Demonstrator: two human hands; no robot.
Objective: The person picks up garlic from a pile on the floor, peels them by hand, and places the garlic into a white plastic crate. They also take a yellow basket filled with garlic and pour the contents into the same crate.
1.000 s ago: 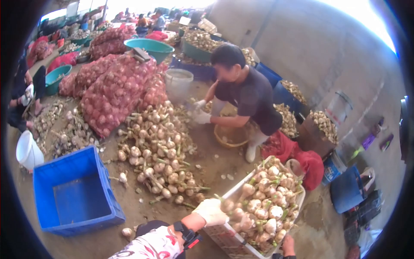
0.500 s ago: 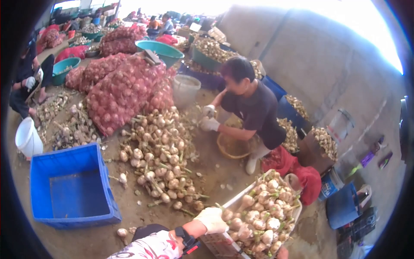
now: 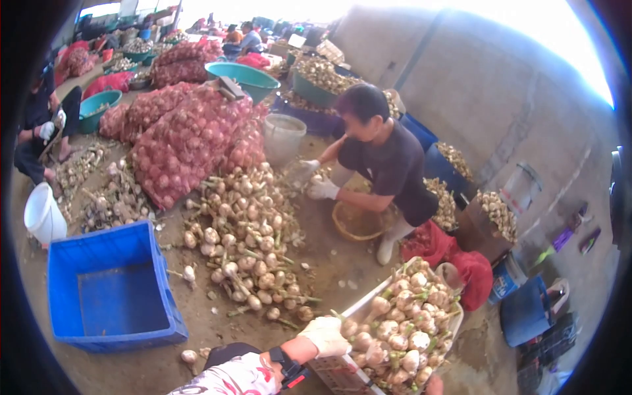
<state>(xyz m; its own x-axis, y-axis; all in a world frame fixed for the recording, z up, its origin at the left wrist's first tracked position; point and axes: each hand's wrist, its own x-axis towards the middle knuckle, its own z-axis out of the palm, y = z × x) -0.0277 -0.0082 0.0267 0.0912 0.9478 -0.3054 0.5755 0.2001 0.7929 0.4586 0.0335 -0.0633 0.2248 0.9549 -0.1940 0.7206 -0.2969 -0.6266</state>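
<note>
A pale plastic crate heaped with garlic bulbs is at the bottom, tilted in the view. My left hand, in a whitish glove, is closed over its left rim. Just a small part of my right hand shows at the near right rim of the crate, at the frame's lower edge; it appears to grip there, with most of the fingers hidden. Beyond the crate lies a pile of garlic with stems on the floor.
A blue bin stands at left. A co-worker squats ahead by a wicker basket, gloved hands at the garlic. Red mesh sacks, a white bucket and a red net bag stand around.
The co-worker's gloved hands have moved apart, one reaching toward the pile. My left hand stays on the crate; the view has shifted only slightly.
</note>
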